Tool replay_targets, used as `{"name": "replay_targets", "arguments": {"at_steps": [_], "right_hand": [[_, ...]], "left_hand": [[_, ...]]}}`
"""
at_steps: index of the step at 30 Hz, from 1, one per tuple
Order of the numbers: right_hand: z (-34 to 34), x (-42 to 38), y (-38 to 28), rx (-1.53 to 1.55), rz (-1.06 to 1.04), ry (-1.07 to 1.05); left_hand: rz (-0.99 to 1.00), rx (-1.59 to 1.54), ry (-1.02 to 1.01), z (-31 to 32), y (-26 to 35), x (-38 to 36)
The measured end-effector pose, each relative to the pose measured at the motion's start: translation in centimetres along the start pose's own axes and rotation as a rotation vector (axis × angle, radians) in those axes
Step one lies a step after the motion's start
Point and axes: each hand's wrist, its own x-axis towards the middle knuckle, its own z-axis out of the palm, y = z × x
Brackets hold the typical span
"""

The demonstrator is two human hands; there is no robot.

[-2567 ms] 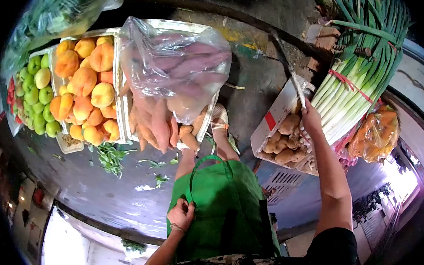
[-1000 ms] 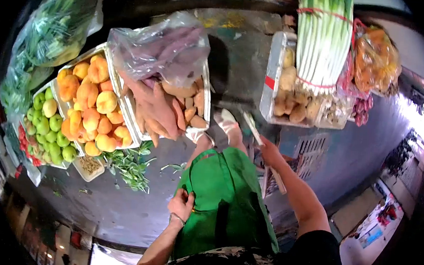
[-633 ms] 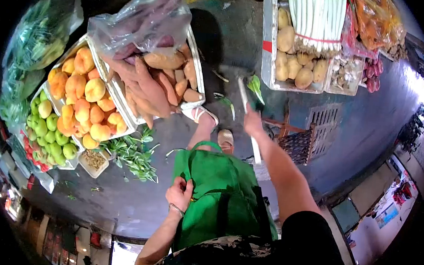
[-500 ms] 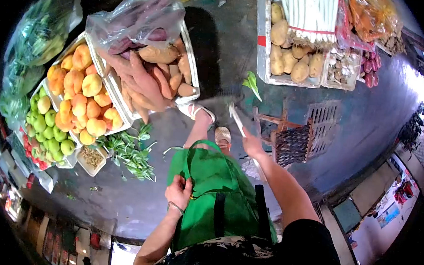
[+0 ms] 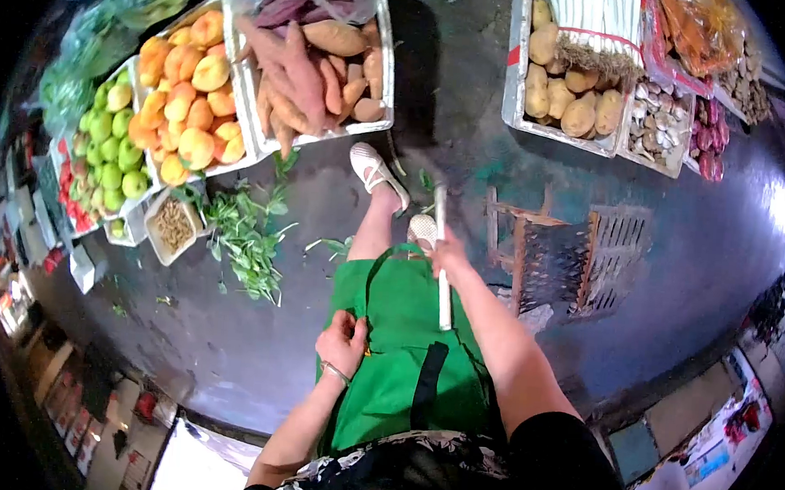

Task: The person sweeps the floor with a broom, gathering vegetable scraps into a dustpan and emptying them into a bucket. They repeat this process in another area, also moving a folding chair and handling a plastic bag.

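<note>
My right hand (image 5: pixel 447 255) is wrapped round a long white handle (image 5: pixel 445 304) in front of my legs. I cannot make out the tool at its far end. A green leaf (image 5: pixel 426 178) lies on the floor beside the handle's upper end. My left hand (image 5: pixel 342 342), with a bracelet at the wrist, is closed with curled fingers at the left edge of a green cloth (image 5: pixel 389 375). This cloth hangs over my front and has a dark loop and a black strap (image 5: pixel 430 382).
Crates of peaches (image 5: pixel 178 106), green fruit (image 5: pixel 111 151) and sweet potatoes (image 5: pixel 304 82) stand left. Leafy greens (image 5: pixel 247 236) lie on the floor near a small tray (image 5: pixel 173 227). A potato crate (image 5: pixel 572 103) is upper right. A low woven stool (image 5: pixel 549 255) stands right of my feet.
The white handle has swung from slanted to nearly upright. My right hand has moved slightly left, and the leaf now lies nearer my feet. My view has shifted, and my left foot has moved.
</note>
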Motion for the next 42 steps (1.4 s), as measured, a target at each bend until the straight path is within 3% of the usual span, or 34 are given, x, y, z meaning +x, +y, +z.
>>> {"name": "replay_targets", "arguments": {"at_steps": [1, 3, 4, 6, 7, 8, 9, 10, 12, 13, 14, 15, 17, 18, 19, 20, 22, 23, 24, 26, 27, 28, 30, 32, 34, 35, 36, 38, 40, 42], "right_hand": [[0.1, -1.3, -1.1, -0.017, -0.005, -0.014], [-0.6, -4.1, -3.0, -0.008, 0.223, -0.215], [-1.2, -4.5, -3.6, -0.069, 0.238, -0.223], [-3.8, -5.7, -3.2, -0.163, 0.219, -0.092], [-4.8, -5.0, -2.4, -0.158, 0.187, -0.013], [-6.5, -3.6, -1.1, -0.044, 0.086, -0.07], [-6.8, -2.3, -0.8, -0.072, -0.049, -0.016], [-5.9, -1.6, -2.5, -0.128, -0.036, 0.095], [-4.6, 1.9, -2.8, 0.042, -0.002, 0.123], [-4.1, 3.8, -2.8, 0.128, 0.013, 0.139], [-1.9, 4.1, -2.8, -0.002, -0.068, 0.228], [0.3, 4.7, -2.3, 0.051, -0.062, 0.145], [5.5, 7.0, 0.7, -0.299, -0.164, 0.244], [7.7, 7.9, 2.6, -0.548, -0.237, 0.187], [10.5, 7.1, 5.0, -0.864, -0.441, 0.256], [12.6, 7.4, 8.2, -0.876, -0.452, 0.19], [15.8, 4.9, 11.0, -1.09, -0.524, 0.016], [16.2, 3.6, 11.1, -1.129, -0.449, -0.108], [17.0, 1.3, 9.7, -1.163, -0.375, -0.229], [16.5, -1.1, 8.6, -0.908, -0.245, -0.307], [17.2, -4.5, 4.9, -0.955, -0.117, -0.319], [16.8, -4.7, 5.0, -1.012, -0.302, -0.319], [18.4, -5.7, 2.6, -0.978, -0.196, -0.191], [20.1, -2.1, 2.3, -0.952, -0.418, 0.009], [24.2, 0.3, -0.2, -0.717, -0.262, 0.127], [26.2, 3.3, 0.0, -0.56, -0.227, 0.089], [27.4, 6.6, 1.7, -0.401, -0.189, 0.058], [30.1, 11.2, 9.4, -0.442, -0.2, -0.008], [37.0, 4.4, 11.6, -1.002, -0.341, 0.001], [40.2, 0.1, 15.4, -0.949, -0.343, -0.121]], "left_hand": [[-0.014, -0.008, -0.01, -0.8, 0.3, -1.3], [-0.053, -0.029, -0.012, -1.7, -0.5, -3.9], [-0.043, -0.1, 0.01, -2.3, -1.5, -5.0], [-0.079, -0.191, -0.01, -3.8, -3.2, -6.9], [0.008, -0.114, 0.047, -4.2, -4.4, -7.5], [0.091, -0.032, 0.1, -4.5, -5.8, -8.4], [0.044, 0.035, 0.035, -4.3, -8.0, -9.4], [0.027, 0.035, 0.045, -3.9, -9.5, -10.1], [-0.002, 0.23, 0.098, -2.9, -12.5, -11.5], [-0.127, 0.222, 0.033, -1.2, -15.6, -12.9], [-0.27, 0.115, -0.042, 0.0, -17.3, -13.9], [-0.35, 0.089, -0.122, 1.1, -18.6, -14.7], [-0.417, 0.006, -0.252, 3.6, -20.9, -16.0], [-0.425, -0.003, -0.248, 4.1, -20.8, -16.1], [-0.464, 0.161, -0.342, 4.3, -20.3, -15.6], [-0.5, 0.324, -0.444, 4.3, -20.1, -15.5], [-0.485, 0.346, -0.439, 3.9, -21.4, -15.1], [-0.477, 0.338, -0.409, 3.3, -22.2, -15.1], [-0.467, 0.332, -0.373, 2.6, -23.0, -15.3], [-0.451, 0.3, -0.346, 1.4, -24.7, -15.3], [-0.45, 0.272, -0.343, 1.0, -25.4, -15.4], [-0.448, 0.242, -0.341, 0.6, -26.1, -15.5], [-0.461, 0.228, -0.346, 0.0, -26.9, -15.5], [-0.471, 0.227, -0.349, -0.6, -28.2, -15.5], [-0.438, 0.197, -0.369, -0.6, -29.6, -15.9], [-0.425, 0.174, -0.343, -0.6, -30.1, -16.2], [-0.42, 0.172, -0.355, -0.4, -30.7, -16.3], [-0.428, 0.18, -0.307, -0.2, -31.5, -16.8], [-0.425, 0.163, -0.304, -0.6, -32.5, -16.9], [-0.42, 0.144, -0.287, -1.5, -33.3, -16.7]]}}
